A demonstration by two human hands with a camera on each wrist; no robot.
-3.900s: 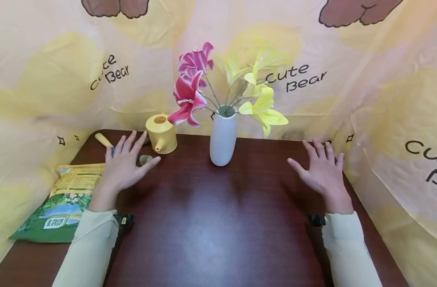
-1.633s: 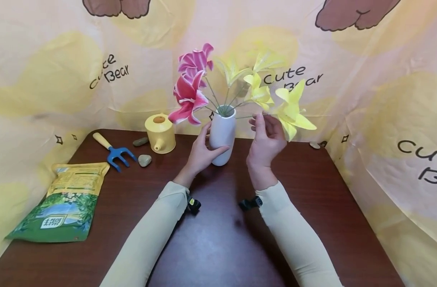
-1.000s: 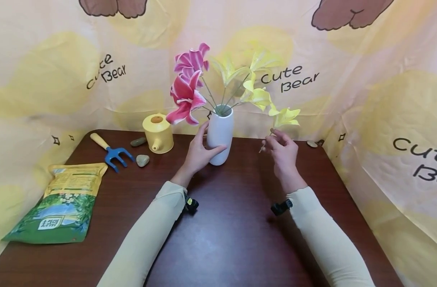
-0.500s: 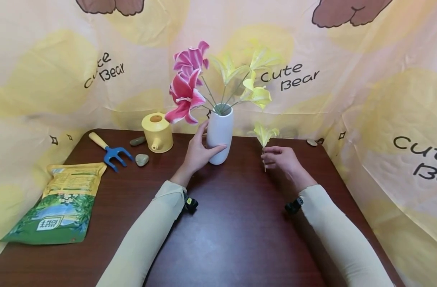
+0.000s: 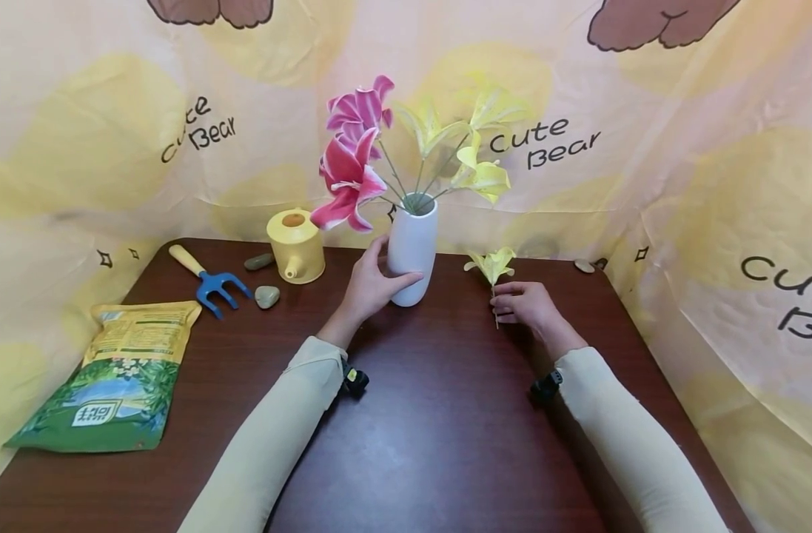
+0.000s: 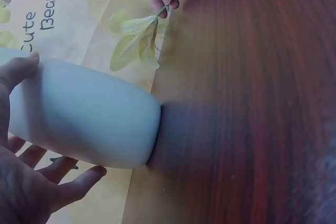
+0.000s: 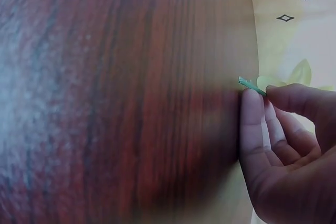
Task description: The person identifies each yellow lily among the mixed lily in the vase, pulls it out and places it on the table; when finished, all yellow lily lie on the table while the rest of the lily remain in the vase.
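A white vase (image 5: 412,255) stands upright at the back middle of the table, holding several pink and yellow lilies. My left hand (image 5: 368,287) grips its left side, with the thumb across the front; the left wrist view shows the fingers curved about the vase body (image 6: 94,114). To the right of the vase, my right hand (image 5: 528,307) pinches a single yellow lily (image 5: 491,265) by its short stem, bloom up and apart from the vase. The green cut end of the stem (image 7: 252,86) pokes out past the thumb and finger in the right wrist view.
Left of the vase are a yellow watering can (image 5: 295,248), a blue garden fork (image 5: 215,285) and two stones, one a pale stone (image 5: 267,297). A green and yellow bag (image 5: 122,377) lies at the left edge. Another stone (image 5: 584,266) sits back right.
Both hands have come in from the table's sides. The left took hold of the vase; the right drew one yellow lily out, brought it right and down, and turned its bloom upward.
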